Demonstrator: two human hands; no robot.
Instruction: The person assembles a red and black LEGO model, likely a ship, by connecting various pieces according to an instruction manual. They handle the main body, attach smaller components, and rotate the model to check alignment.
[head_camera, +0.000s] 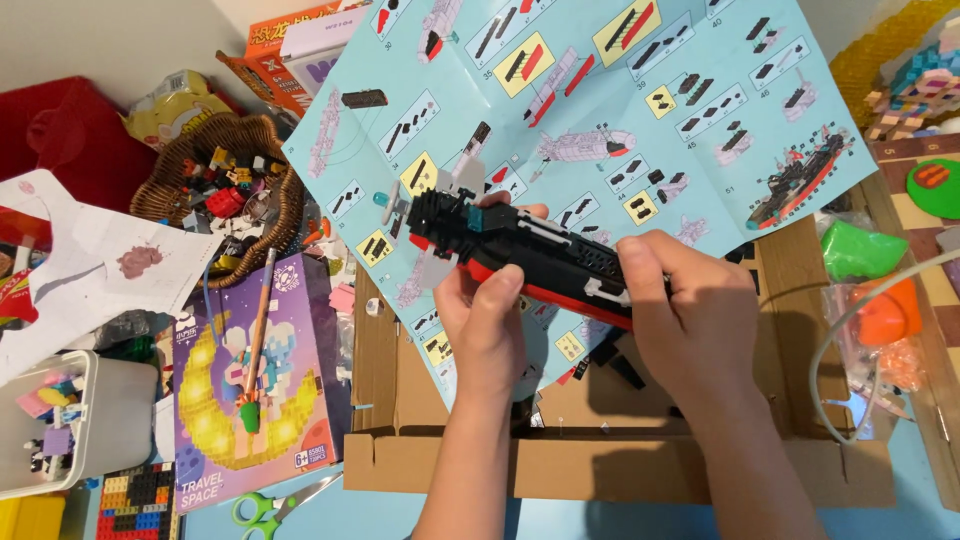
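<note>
I hold the black and red brick ship (530, 255) in the air over the cardboard box (620, 465), my left hand (490, 325) closed under its front half and my right hand (685, 300) clamped over its rear. If I squeeze unevenly, I think the hull could snap apart and drop bricks onto the instruction sheet (600, 100).

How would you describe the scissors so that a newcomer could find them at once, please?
Start at the purple box left of the cardboard tray. Just below its lower right corner lie the scissors, the only thing there with green handle loops and metal blades.
</note>
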